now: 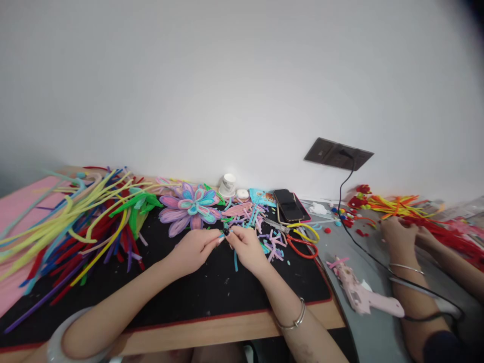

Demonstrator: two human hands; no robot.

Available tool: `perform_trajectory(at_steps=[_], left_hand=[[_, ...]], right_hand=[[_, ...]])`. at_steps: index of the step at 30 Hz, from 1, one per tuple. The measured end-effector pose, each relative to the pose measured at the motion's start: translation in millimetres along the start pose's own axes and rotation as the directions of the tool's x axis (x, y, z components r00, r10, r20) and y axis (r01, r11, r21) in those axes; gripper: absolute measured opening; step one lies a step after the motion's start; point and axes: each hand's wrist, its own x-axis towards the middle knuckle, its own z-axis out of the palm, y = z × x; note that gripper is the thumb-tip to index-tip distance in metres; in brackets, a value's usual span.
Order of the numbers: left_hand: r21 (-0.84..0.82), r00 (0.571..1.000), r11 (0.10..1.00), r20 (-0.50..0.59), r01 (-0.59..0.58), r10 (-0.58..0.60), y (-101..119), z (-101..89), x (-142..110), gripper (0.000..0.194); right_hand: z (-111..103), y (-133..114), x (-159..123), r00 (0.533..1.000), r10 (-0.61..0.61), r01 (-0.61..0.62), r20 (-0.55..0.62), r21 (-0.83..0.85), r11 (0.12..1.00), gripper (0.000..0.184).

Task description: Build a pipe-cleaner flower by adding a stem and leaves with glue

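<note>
My left hand and my right hand meet over the black mat, fingertips pinched together. Between them a small bit of blue pipe cleaner shows, its end hanging below my right hand; the fingers hide most of it. Just behind my hands lies a pipe-cleaner flower with purple, pink and turquoise petals. Cut pipe-cleaner pieces are scattered beside my right hand, along with scissors with red and yellow handles.
Long pipe cleaners pile up at left. A paper cup and phone stand near the wall. On the grey table at right are a pink glue gun, its black cord, and another person's hands beside red pipe cleaners.
</note>
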Motion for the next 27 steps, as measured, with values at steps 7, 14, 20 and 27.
perform_trajectory(at_steps=[7, 14, 20, 27], left_hand=[[0.313, 0.97, 0.936, -0.129, -0.159, 0.208, -5.8, 4.1, -3.3, 0.032], [-0.666, 0.955, 0.697, 0.283, 0.265, -0.092, 1.4, 1.0, -1.3, 0.039], [-0.74, 0.923, 0.567, 0.37, 0.362, -0.107, -1.1, 0.2, -2.9, 0.035], [-0.063, 1.0, 0.998, 0.001, -0.03, 0.03, -2.7, 0.2, -0.2, 0.026]], right_hand=[[7.0, 4.3, 0.2, 0.927, 0.33, -0.376, 0.18, 0.469, 0.799, 0.032], [-10.0, -6.3, -2.4, 0.944, -0.303, 0.32, 0.128, -0.148, 0.936, 0.033], [-11.4, -7.9, -3.5, 0.956, -0.252, 0.28, 0.147, -0.214, 0.936, 0.028], [3.5, 3.1, 0.6, 0.973, 0.202, -0.227, 0.116, 0.281, 0.933, 0.036]])
